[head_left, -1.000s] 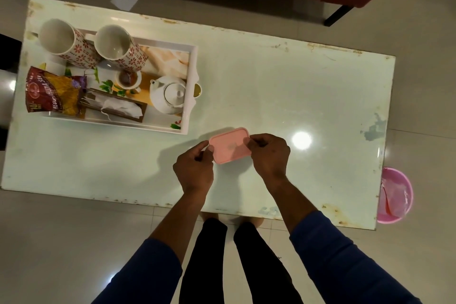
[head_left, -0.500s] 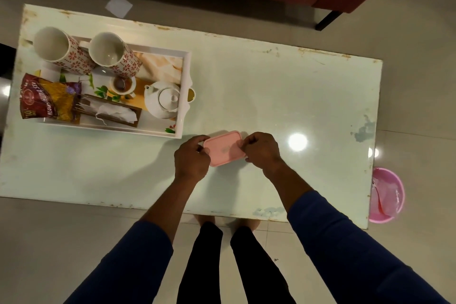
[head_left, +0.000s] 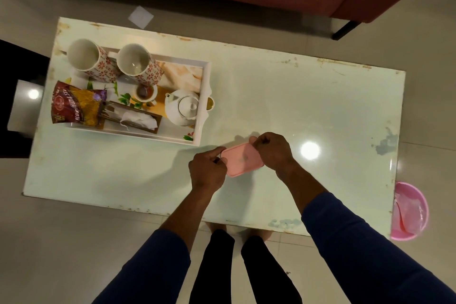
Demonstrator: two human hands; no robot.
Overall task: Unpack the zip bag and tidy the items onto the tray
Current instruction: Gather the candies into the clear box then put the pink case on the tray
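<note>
Both hands pinch the small pink lidded container [head_left: 243,159], the left hand [head_left: 207,168] at its nine o'clock end and the right hand [head_left: 272,152] at its three o'clock end, fingers curled on the rim, just off the white tray [head_left: 206,86] toward four o'clock over the surface [head_left: 308,96]. Whether it rests on the surface or hangs slightly above is hard to tell. The tray is crowded with mugs, teapot [head_left: 183,107], snack packet [head_left: 75,105] and tissue box, so it could knock the teapot or end up perched on the rim and tip off.

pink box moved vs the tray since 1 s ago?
Yes, slightly. The pink box, held by both hands, has shifted away from the person, ending closer to the tray corner.
</note>
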